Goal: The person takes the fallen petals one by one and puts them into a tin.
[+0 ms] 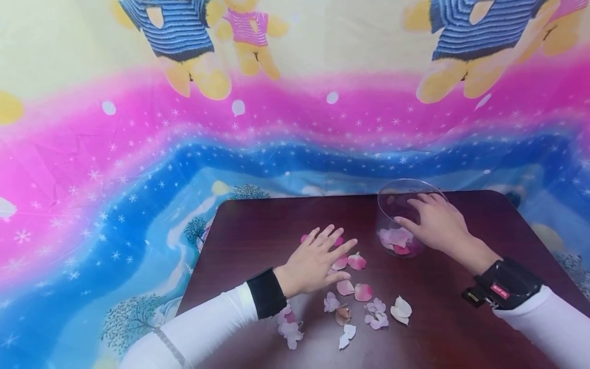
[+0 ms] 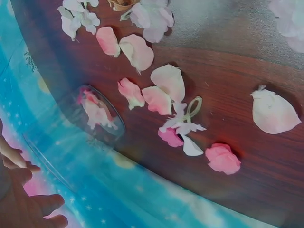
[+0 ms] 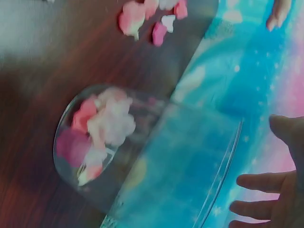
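- Bear-print cloth (image 1: 295, 113) hangs behind a dark wooden table (image 1: 258, 220).
- Clear jar (image 1: 384, 215) stands upright, long axis vertical, mouth up, just below the right hand (image 1: 440, 225); petal heap (image 1: 394, 237) at its bottom.
- Right hand is the nearer one: reaches forward over the rim, fingers spread, pinching nothing; the right wrist view shows a gap between fingertips and rim.
- Loose petals (image 1: 357, 261) lie under and beside the left hand's (image 1: 311, 264) fingers; jar well off to their right.
- Left hand hovers palm down, fingers straight, fanned, nothing visibly held.
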Available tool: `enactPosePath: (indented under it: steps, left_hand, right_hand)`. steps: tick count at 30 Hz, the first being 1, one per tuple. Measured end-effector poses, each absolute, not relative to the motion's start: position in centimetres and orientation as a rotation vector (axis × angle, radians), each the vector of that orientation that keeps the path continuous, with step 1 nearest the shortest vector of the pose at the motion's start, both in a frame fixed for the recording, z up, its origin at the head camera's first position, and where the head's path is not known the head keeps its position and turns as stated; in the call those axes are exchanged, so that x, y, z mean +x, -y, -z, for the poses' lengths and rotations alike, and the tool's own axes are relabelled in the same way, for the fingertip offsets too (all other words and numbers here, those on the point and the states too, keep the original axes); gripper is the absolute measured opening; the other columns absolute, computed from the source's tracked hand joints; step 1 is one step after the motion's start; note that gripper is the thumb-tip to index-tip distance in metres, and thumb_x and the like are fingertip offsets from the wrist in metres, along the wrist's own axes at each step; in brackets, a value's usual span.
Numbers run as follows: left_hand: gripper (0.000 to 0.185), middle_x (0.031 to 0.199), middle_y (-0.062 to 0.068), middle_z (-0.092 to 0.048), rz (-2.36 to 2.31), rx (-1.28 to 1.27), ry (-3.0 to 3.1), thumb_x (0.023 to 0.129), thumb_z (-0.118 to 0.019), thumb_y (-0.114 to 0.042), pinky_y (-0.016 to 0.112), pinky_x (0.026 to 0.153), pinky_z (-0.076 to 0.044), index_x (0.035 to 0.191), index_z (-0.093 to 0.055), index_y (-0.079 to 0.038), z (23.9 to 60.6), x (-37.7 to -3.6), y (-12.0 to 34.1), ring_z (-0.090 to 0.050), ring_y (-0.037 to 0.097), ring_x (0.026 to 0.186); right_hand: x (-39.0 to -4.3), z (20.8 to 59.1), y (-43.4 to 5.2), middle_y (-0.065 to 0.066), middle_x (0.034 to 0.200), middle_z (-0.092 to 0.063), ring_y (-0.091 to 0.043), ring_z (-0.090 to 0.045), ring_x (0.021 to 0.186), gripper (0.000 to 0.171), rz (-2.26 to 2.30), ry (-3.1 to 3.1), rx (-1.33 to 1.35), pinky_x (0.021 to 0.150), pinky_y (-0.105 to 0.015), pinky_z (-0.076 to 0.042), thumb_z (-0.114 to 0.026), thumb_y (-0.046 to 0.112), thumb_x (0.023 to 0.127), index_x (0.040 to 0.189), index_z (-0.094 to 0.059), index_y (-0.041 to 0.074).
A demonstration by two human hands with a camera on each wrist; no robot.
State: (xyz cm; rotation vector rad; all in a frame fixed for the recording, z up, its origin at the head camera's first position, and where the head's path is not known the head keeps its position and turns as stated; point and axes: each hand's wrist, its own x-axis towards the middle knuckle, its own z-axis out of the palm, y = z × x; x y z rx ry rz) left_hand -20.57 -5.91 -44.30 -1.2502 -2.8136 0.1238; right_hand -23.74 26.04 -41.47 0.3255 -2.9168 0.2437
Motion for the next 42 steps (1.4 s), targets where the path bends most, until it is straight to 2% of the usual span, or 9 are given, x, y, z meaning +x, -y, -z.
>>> enactPosePath:
  steps: [5, 10, 15, 27, 35, 42]
  left_hand:
    - [0.076, 0.168, 0.007, -0.029, -0.11, -1.196, 2.834, 0.098, -0.042, -0.069, 0.051, 0.127, -0.02, 0.162, -0.018, -0.035, 44.4, -21.1, 7.0, -0.02, 0.028, 0.158]
    - [0.077, 0.168, 0.007, -0.028, -0.079, -1.15, 2.873, 0.098, -0.044, -0.068, 0.052, 0.128, -0.019, 0.162, -0.019, -0.035, 44.6, -21.5, 8.5, -0.019, 0.029, 0.158]
    - [0.076, 0.168, 0.009, -0.028, -0.04, -1.084, 2.915, 0.098, -0.043, -0.067, 0.053, 0.127, -0.018, 0.162, -0.021, -0.033, 44.7, -21.8, 10.1, -0.02, 0.031, 0.158]
    - [0.074, 0.167, 0.01, -0.03, 0.005, -1.003, 2.931, 0.099, -0.045, -0.065, 0.055, 0.126, -0.021, 0.162, -0.023, -0.033, 45.2, -22.1, 12.1, -0.022, 0.032, 0.157]
    - [0.074, 0.166, 0.012, -0.032, 0.047, -1.004, 2.96, 0.098, -0.048, -0.064, 0.056, 0.126, -0.022, 0.161, -0.028, -0.03, 45.9, -22.1, 12.4, -0.024, 0.034, 0.156]
    - [0.073, 0.165, 0.013, -0.033, -0.003, -0.952, 3.034, 0.097, -0.054, -0.06, 0.056, 0.124, -0.025, 0.158, -0.036, -0.024, 47.7, -22.4, 13.9, -0.026, 0.035, 0.155]
  right_hand:
    - [-22.5, 42.0, -23.8, -0.028, 0.143, -0.053, -0.05, -0.044, 0.135, 0.071, -0.244, 2.851, 0.412, 0.11, -0.067, -0.036, -0.068, 0.053, 0.091, 0.139, -0.058, 0.002]
    - [-21.5, 43.2, -21.6, -0.026, 0.155, -0.044, -0.05, -0.035, 0.144, 0.078, -0.303, 2.86, 0.455, 0.117, -0.067, -0.027, -0.065, 0.059, 0.091, 0.148, -0.051, 0.008]
    - [-20.5, 44.8, -19.5, -0.022, 0.159, -0.04, -0.046, -0.031, 0.149, 0.079, -0.331, 2.863, 0.517, 0.12, -0.065, -0.021, -0.063, 0.062, 0.091, 0.151, -0.048, 0.013]
    - [-19.0, 46.6, -16.5, -0.019, 0.155, -0.047, -0.043, -0.037, 0.146, 0.078, -0.344, 2.808, 0.655, 0.121, -0.064, -0.023, -0.07, 0.059, 0.086, 0.147, -0.053, 0.014]
    - [-18.6, 47.1, -15.6, -0.018, 0.157, -0.045, -0.042, -0.033, 0.149, 0.079, -0.378, 2.862, 0.655, 0.122, -0.062, -0.021, -0.067, 0.063, 0.087, 0.148, -0.052, 0.015]
    - [-18.8, 49.0, -14.3, -0.018, 0.155, -0.047, -0.042, -0.037, 0.147, 0.08, -0.373, 2.831, 0.696, 0.121, -0.063, -0.025, -0.067, 0.065, 0.086, 0.148, -0.053, 0.015]
